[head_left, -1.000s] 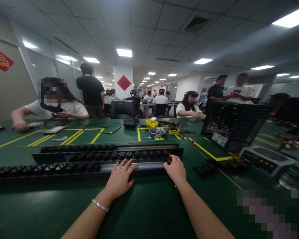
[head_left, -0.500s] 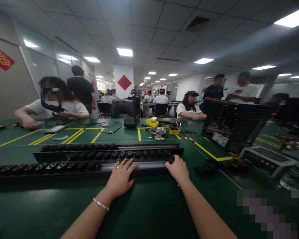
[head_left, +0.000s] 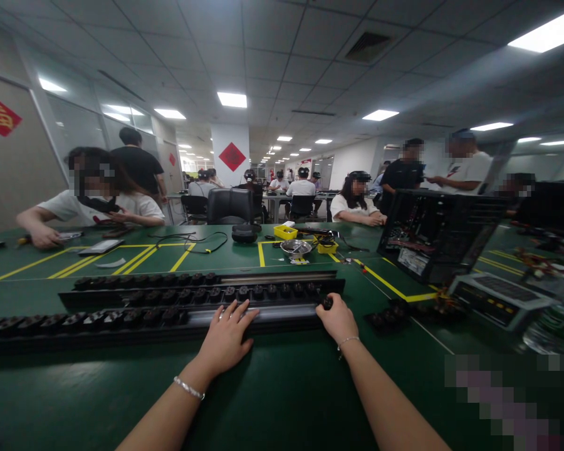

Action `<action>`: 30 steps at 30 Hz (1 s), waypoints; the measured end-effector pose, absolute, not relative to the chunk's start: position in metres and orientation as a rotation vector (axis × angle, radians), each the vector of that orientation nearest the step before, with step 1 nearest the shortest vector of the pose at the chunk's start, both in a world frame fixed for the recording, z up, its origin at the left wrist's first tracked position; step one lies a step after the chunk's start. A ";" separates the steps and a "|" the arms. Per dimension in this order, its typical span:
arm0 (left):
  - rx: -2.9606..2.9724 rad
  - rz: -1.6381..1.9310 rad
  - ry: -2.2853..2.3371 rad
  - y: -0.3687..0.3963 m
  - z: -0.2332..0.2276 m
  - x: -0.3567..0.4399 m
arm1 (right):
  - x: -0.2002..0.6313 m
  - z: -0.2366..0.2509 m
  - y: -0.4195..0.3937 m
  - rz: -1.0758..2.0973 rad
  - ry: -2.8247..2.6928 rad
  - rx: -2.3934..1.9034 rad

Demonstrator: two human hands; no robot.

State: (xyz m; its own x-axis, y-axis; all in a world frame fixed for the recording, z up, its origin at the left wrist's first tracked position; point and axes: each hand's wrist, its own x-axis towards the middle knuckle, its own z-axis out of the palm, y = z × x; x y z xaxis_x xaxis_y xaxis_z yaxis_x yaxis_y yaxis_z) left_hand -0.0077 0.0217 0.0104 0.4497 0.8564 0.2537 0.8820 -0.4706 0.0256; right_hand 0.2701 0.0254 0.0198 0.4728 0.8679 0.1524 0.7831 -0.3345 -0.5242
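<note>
Head view showed little change from a second before: the left hand (head_left: 225,338) stayed flat, fingers spread, on the near black rail (head_left: 122,321), while the right hand (head_left: 339,321) still pinched a small black roller (head_left: 328,303) at the rail's right end on the green table (head_left: 282,388).

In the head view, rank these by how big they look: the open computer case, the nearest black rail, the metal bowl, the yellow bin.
1. nearest black rail, the longest, though nearness inflates it
2. open computer case
3. metal bowl and yellow bin: both far and small, too alike to rank
</note>
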 end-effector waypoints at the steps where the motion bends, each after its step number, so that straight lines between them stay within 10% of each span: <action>1: -2.579 -0.354 -1.549 0.022 0.010 -0.008 | 0.271 0.019 0.026 0.215 -1.358 -2.184; 30: -2.564 -0.395 -1.543 0.021 0.009 -0.008 | 0.280 0.005 0.034 0.230 -1.296 -1.908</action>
